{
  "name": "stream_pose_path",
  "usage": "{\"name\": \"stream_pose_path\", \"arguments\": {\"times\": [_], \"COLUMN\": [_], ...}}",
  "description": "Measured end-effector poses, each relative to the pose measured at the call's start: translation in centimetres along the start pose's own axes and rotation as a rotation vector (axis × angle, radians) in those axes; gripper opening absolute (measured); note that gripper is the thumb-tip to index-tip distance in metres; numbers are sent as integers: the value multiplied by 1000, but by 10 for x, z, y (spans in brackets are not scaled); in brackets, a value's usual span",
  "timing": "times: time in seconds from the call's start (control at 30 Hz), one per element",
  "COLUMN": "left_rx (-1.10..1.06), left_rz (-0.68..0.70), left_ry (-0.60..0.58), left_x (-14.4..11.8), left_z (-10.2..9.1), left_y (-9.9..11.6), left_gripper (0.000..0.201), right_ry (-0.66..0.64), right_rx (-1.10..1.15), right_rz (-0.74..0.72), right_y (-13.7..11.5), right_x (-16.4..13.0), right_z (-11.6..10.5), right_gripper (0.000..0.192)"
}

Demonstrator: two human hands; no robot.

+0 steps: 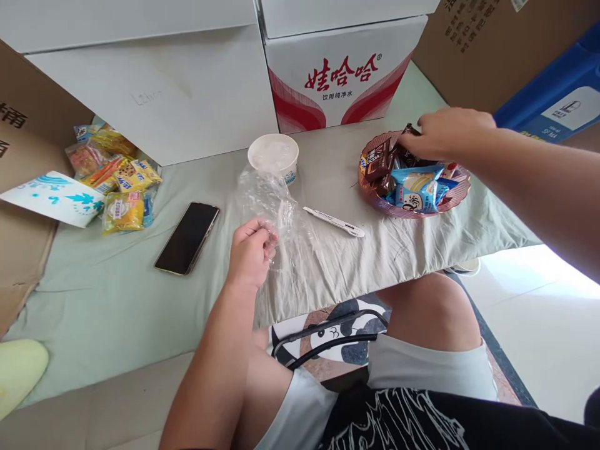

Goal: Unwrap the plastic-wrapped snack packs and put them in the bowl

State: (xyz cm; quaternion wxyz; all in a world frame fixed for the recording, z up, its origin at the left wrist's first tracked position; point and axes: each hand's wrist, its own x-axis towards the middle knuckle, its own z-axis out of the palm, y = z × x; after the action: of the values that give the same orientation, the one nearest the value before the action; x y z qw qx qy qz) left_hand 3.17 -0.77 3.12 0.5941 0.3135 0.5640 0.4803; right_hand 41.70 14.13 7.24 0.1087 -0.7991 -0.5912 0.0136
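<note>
Cloth-covered table (107,306): front edge runs beside the knees; a broad stretch of cloth shows front left.
White boxes (173,100): wall in the back.
Pink bowl (452,199): right side, near the front edge, filled with wrapped snacks (415,190).
Clear bag (267,197): middle, overlapping the paper cup (273,155).
Right hand (450,132): above the bowl's far side, fingers bent over dark packets; cannot tell whether gripping.
Left hand (252,250): closed on the bag.
Phone (187,239): left of that hand, apart.
Slim white tool (334,222): between bag and bowl.
</note>
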Motion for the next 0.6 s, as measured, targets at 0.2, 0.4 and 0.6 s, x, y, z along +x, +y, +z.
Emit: {"name": "stream_pose_path", "arguments": {"times": [0.2,0.4,0.6], "left_rx": [4,-31,57], "left_rz": [-4,10,-13], "left_ry": [19,-35,-176], "left_x": [1,0,-7], "left_z": [-2,-1,-6], "left_y": [1,3,3], "left_gripper": [11,10,9], "right_ry": [-136,-237,90], "right_rx": [180,173,287], "right_rz": [-164,-46,-232], "right_y": [9,-23,-63], "right_x": [3,-24,-92], "right_z": [7,-5,-44], "right_gripper": [32,30,21]}}
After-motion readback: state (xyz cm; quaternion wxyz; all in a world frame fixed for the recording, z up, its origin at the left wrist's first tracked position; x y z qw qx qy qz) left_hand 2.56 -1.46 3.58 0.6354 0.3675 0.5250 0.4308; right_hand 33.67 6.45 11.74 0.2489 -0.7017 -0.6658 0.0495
